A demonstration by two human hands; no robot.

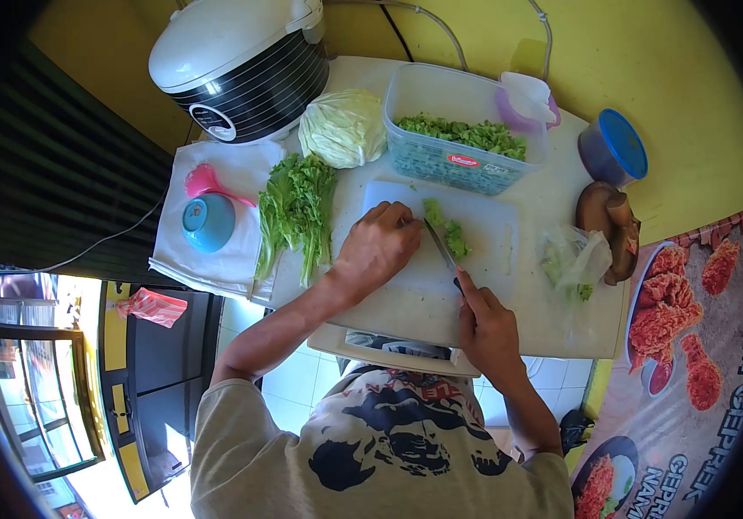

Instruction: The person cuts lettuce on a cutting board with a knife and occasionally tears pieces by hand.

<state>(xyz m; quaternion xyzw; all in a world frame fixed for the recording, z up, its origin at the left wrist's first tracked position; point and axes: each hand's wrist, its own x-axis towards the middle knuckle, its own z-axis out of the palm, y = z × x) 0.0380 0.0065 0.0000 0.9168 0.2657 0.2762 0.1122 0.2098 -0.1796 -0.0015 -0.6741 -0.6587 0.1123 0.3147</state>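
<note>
My right hand (pixel 485 333) is wrapped round the dark handle of a knife (pixel 440 243), its blade pointing away over the white cutting board (pixel 498 229). Cut pieces of leafy greens (pixel 453 238) lie against the blade's right side. My left hand (pixel 382 240) rests on the board just left of the blade, fingers curled and pressed together. Whatever is under those fingers is mostly hidden. Behind the board stands a clear plastic container (pixel 440 170) with chopped greens (pixel 462 134) inside. Left of my left hand lies a bunch of leafy greens (pixel 299 203).
A cabbage (pixel 344 130) and a rice cooker (pixel 241 78) stand at the back left. A blue bowl (pixel 208 222) and a pink ladle (pixel 204 182) lie on a white cloth (pixel 176 259). To the right are a plastic bag (pixel 575 259), a brown object (pixel 607 225) and a blue-lidded tub (pixel 614 147).
</note>
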